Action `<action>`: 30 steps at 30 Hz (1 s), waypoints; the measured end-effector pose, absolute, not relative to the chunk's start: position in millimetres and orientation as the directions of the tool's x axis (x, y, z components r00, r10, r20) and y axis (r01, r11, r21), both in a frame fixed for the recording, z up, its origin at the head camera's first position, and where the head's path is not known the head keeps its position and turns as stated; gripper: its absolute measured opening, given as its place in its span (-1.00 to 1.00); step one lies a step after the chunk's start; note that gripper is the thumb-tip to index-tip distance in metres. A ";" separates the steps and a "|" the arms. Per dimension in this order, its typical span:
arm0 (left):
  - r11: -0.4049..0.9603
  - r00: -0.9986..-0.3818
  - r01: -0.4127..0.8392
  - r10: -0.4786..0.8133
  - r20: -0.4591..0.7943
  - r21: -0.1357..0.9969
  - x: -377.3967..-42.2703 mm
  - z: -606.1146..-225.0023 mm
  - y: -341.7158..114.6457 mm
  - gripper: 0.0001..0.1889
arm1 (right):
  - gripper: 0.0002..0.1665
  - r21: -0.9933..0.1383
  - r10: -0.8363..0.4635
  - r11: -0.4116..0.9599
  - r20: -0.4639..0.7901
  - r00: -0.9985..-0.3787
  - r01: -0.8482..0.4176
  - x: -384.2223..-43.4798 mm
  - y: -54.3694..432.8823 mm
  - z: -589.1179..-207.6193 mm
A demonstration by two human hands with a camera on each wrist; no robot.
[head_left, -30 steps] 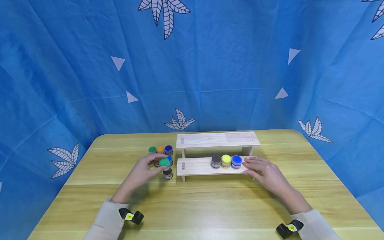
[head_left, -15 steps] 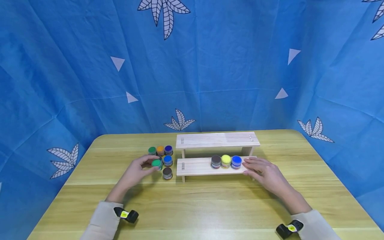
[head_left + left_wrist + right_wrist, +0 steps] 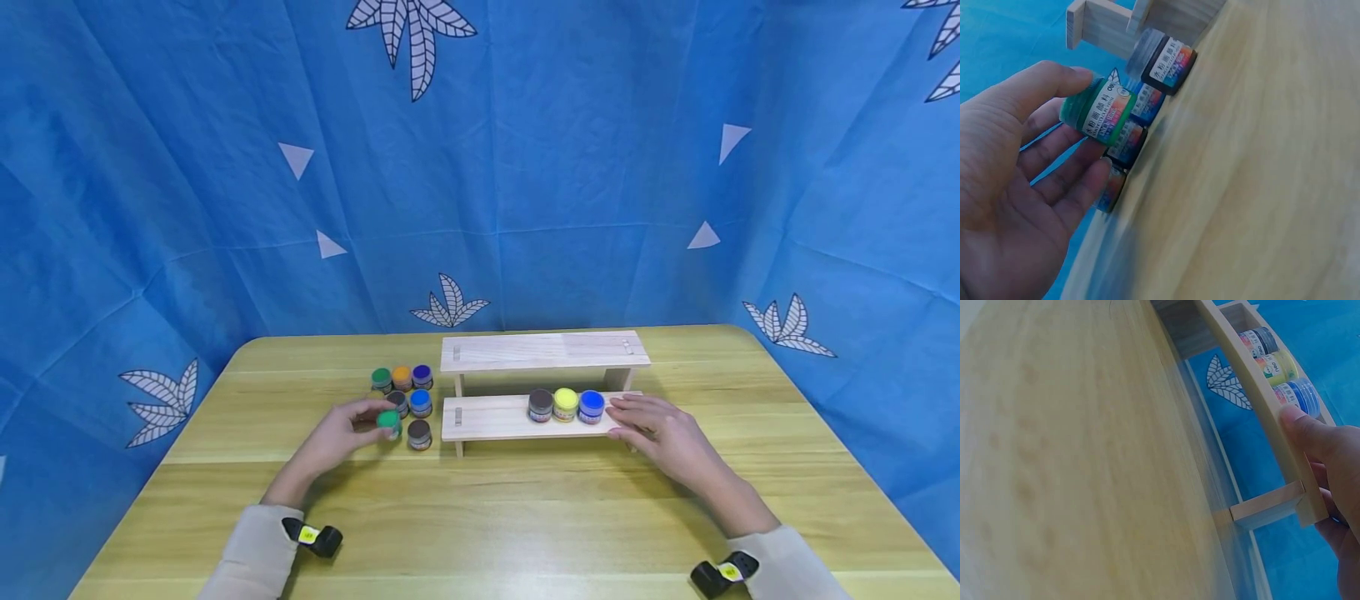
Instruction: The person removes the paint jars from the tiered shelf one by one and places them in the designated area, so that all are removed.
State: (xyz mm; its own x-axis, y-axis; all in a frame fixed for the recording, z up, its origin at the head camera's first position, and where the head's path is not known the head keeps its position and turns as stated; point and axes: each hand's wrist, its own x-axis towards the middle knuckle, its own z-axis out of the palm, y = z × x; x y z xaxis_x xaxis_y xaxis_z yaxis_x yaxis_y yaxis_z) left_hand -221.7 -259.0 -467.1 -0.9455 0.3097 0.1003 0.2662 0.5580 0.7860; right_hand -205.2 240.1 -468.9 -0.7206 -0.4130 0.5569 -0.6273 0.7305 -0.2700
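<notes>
In the head view my left hand [image 3: 341, 437] pinches a green paint jar [image 3: 389, 422] between thumb and fingers, left of a black-lidded jar [image 3: 419, 434]. The left wrist view shows this green jar [image 3: 1099, 111] tilted and off the table, its label facing the camera. My right hand [image 3: 667, 433] grips the right end of the wooden rack's lower shelf [image 3: 491, 417]; in the right wrist view the thumb presses its front edge and the other fingers are partly hidden behind. Black, yellow and blue jars [image 3: 591, 406] stand in a row on that shelf, the blue one beside my fingers.
Several more jars stand left of the rack: green [image 3: 381, 379], orange [image 3: 402, 377], purple [image 3: 422, 376], blue [image 3: 421, 402] and a dark one [image 3: 397, 403]. The rack's upper shelf [image 3: 543, 351] rises behind the lower. A blue curtain [image 3: 570, 167] hangs behind the table.
My left hand has carried the green jar left from over the blue and black jars, then slightly nearer to me, uncovering the jars there. The right hand has stayed still.
</notes>
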 end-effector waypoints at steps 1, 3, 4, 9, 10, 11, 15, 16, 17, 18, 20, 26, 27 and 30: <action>0.561 -0.945 0.263 0.313 0.093 0.785 -221.7 -468.3 -259.7 -0.57 | -0.55 -0.270 -0.413 0.730 0.558 -0.720 -0.627 -205.2 240.0 -469.1; 0.562 -0.944 0.258 0.318 0.083 0.786 -221.7 -470.5 -261.1 -0.56 | -0.56 -0.269 -0.413 0.730 0.558 -0.720 -0.628 -205.3 239.7 -469.3; 0.559 -0.944 0.257 0.321 0.080 0.788 -221.7 -471.3 -261.7 -0.56 | -0.56 -0.270 -0.413 0.730 0.558 -0.720 -0.628 -205.3 239.7 -469.4; 0.539 -0.938 0.248 0.341 0.061 0.805 -221.2 -473.6 -262.4 -0.57 | -0.55 -0.273 -0.410 0.733 0.553 -0.725 -0.623 -205.4 239.8 -469.4; 0.533 -0.936 0.246 0.348 0.055 0.810 -220.9 -473.6 -262.2 -0.57 | -0.55 -0.274 -0.410 0.733 0.552 -0.726 -0.622 -205.5 239.9 -469.4; 0.527 -0.933 0.244 0.355 0.050 0.814 -220.6 -473.6 -262.1 -0.57 | -0.55 -0.274 -0.409 0.734 0.551 -0.727 -0.621 -205.6 240.0 -469.4; 0.508 -0.925 0.244 0.378 0.041 0.826 -220.6 -474.5 -263.0 -0.57 | -0.55 -0.274 -0.407 0.736 0.550 -0.729 -0.618 -205.9 240.1 -469.9; 0.505 -0.924 0.243 0.381 0.039 0.828 -220.7 -474.9 -263.2 -0.57 | -0.55 -0.274 -0.407 0.737 0.550 -0.730 -0.617 -205.8 240.1 -469.8; 0.503 -0.923 0.244 0.383 0.039 0.829 -221.0 -475.5 -263.4 -0.57 | -0.55 -0.275 -0.406 0.738 0.549 -0.731 -0.616 -205.7 240.2 -469.8; 0.503 -0.923 0.245 0.383 0.041 0.829 -221.2 -476.0 -263.5 -0.57 | -0.56 -0.275 -0.405 0.739 0.548 -0.732 -0.615 -205.6 240.2 -469.7; 0.503 -0.923 0.247 0.382 0.044 0.828 -221.3 -476.6 -263.4 -0.57 | -0.56 -0.275 -0.404 0.741 0.546 -0.734 -0.612 -205.5 240.3 -469.4; 0.513 -0.924 0.258 0.378 0.055 0.819 -220.1 -476.9 -262.8 -0.57 | -0.56 -0.274 -0.403 0.743 0.545 -0.735 -0.611 -205.5 240.4 -469.0; 0.514 -0.925 0.255 0.378 0.051 0.819 -220.0 -476.7 -262.8 -0.57 | -0.56 -0.275 -0.403 0.742 0.545 -0.735 -0.611 -205.6 240.4 -469.0; 0.520 -0.928 0.235 0.372 0.030 0.821 -220.2 -476.2 -262.9 -0.54 | -0.56 -0.280 -0.403 0.740 0.543 -0.736 -0.612 -205.7 240.4 -469.1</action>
State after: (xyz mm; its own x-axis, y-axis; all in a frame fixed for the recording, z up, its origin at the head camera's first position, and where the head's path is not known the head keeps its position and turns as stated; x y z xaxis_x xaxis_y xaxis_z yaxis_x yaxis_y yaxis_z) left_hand -220.2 -262.9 -476.2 -0.9279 0.3716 0.0299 0.2347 0.5200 0.8213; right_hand -205.7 240.4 -469.1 -0.7362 -0.4033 0.5435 -0.6118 0.7399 -0.2797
